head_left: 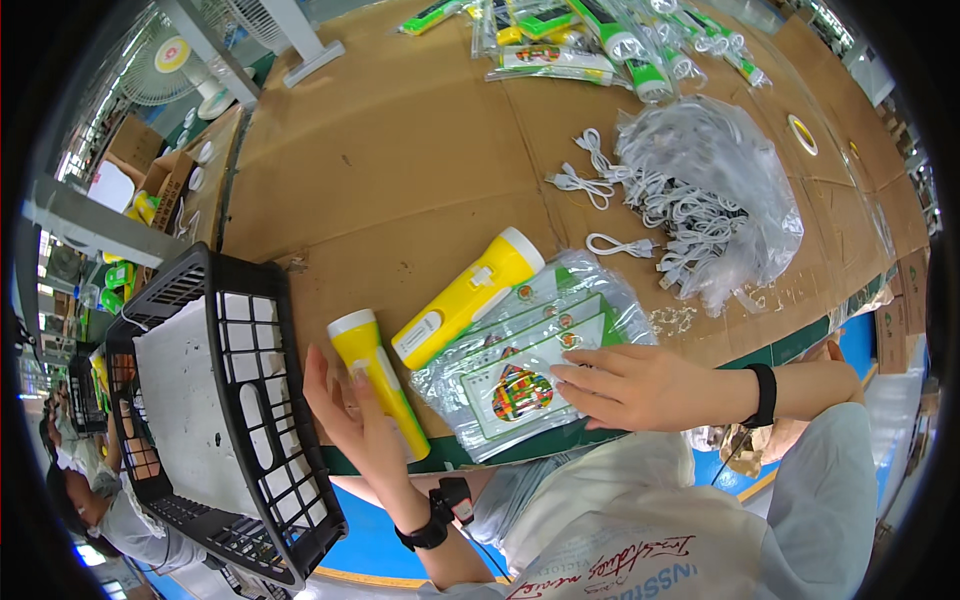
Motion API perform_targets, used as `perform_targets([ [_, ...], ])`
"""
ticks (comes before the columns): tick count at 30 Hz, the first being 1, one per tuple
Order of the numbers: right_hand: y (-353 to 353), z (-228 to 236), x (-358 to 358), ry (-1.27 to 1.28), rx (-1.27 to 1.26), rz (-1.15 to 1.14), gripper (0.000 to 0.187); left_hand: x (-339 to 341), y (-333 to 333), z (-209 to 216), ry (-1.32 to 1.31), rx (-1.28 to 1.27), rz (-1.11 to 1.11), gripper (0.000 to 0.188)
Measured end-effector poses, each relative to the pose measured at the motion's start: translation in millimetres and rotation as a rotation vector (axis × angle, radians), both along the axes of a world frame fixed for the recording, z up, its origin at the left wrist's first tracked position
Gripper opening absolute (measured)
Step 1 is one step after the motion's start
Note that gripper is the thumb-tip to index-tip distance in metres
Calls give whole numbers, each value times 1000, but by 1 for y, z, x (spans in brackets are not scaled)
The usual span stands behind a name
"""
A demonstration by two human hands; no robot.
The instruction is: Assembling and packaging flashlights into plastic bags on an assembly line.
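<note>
My left hand [362, 425] is beside a yellow flashlight [385, 385] with a white head, near the table's front edge. Its fingers are apart, and the one nearest the flashlight overlaps its side; whether they touch is hard to tell. A second yellow flashlight [467, 298] lies slantwise farther back, partly over a fanned stack of clear plastic bags [445, 390]. Green-and-white printed cards [522, 392] with a colourful picture show in the bags. On the stack's right side rests my right hand [640, 385], fingers stretched out and lying flat.
A black plastic basket [285, 400] with white sheets stands at the left. White charging cables [690, 225] spill from a clear bag [745, 170] at the right. Bagged green and yellow flashlights [610, 40] lie at the far edge. A tape roll [802, 135] lies far right.
</note>
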State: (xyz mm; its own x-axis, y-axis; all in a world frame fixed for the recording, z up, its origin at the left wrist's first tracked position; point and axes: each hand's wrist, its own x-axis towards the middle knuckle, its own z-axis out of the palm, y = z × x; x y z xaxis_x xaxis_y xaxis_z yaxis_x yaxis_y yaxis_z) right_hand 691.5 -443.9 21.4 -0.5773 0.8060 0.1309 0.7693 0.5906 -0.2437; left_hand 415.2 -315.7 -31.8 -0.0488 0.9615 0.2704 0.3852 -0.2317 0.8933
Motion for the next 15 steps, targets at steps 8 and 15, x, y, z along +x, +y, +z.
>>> perform_targets([
  [8,17,3,18,56,-16,-36,33,26,-66,42,304,138,-58,33],
  [15,42,91,-11,-36,286,47,14,80,-66,81,417,386,-563,35],
])
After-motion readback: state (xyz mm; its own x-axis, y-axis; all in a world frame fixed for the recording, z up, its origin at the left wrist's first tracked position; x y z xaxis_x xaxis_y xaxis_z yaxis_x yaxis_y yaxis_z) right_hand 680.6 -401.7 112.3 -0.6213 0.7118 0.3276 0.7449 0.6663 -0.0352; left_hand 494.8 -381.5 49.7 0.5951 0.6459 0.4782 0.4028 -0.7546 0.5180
